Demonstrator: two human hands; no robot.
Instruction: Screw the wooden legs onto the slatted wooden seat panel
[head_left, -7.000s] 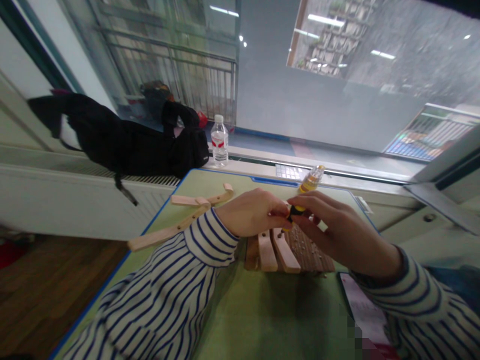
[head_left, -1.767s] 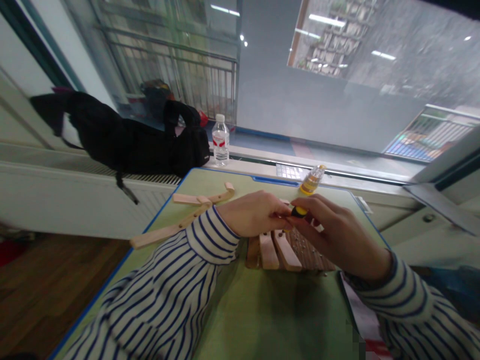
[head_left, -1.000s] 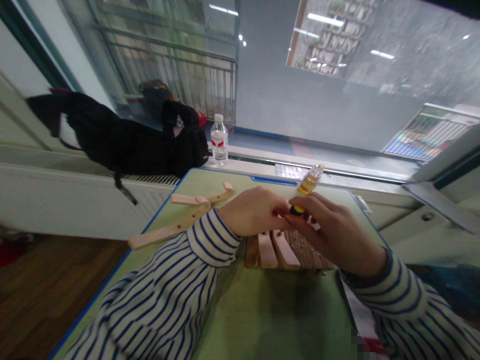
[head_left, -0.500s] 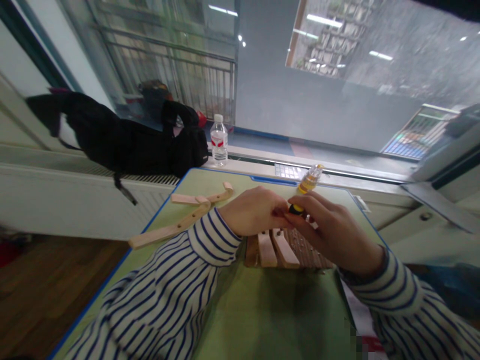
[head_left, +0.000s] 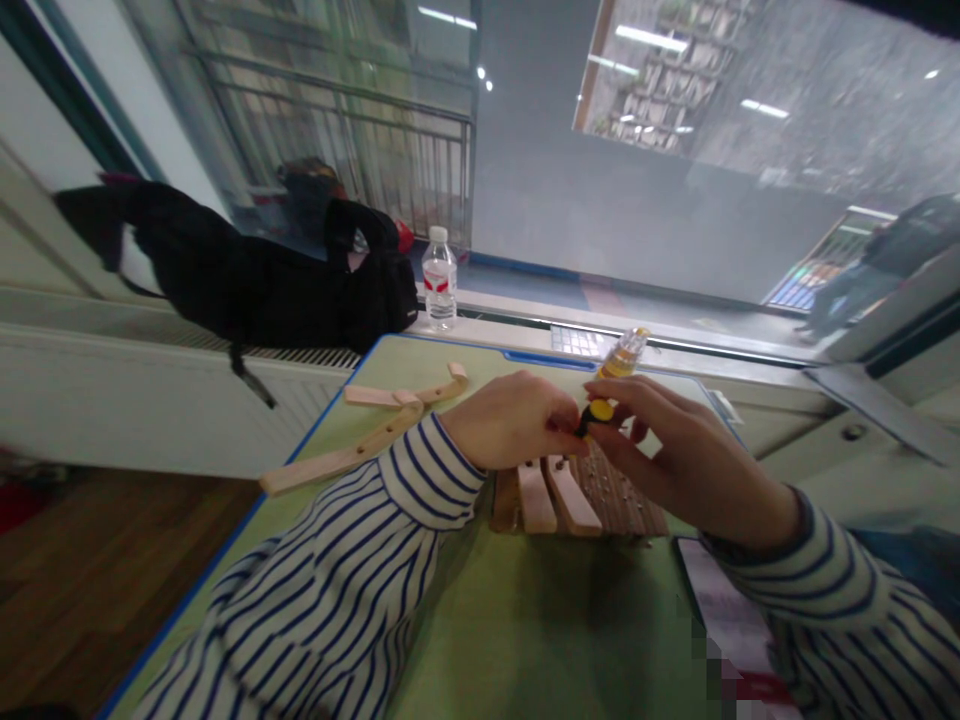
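My right hand (head_left: 682,455) has its thumb and fingers around a screwdriver (head_left: 601,410) with a short black and yellow handle, its round yellow end facing me. My left hand (head_left: 517,420) is closed in a pinch against the dark side of that handle; what its fingertips grip is hidden. Below the hands lies a brown grooved board (head_left: 634,505) dotted with several small metal bits, perhaps screws. Two pale wooden strips (head_left: 536,500) rest on its left part, each with a dark hole or screw at the upper end.
Curved wooden pieces (head_left: 337,467) lie on the left of the green table (head_left: 480,610). A clear bottle with yellow liquid (head_left: 624,352) stands beyond my right hand. A phone-like flat object (head_left: 720,600) is under my right forearm. A water bottle (head_left: 439,280) and black bag (head_left: 277,290) occupy the sill.
My right hand has shifted slightly right and its fingers have spread around the handle, so the yellow end now shows. My left hand stays nearly still. Outside the window, a person has come further into view.
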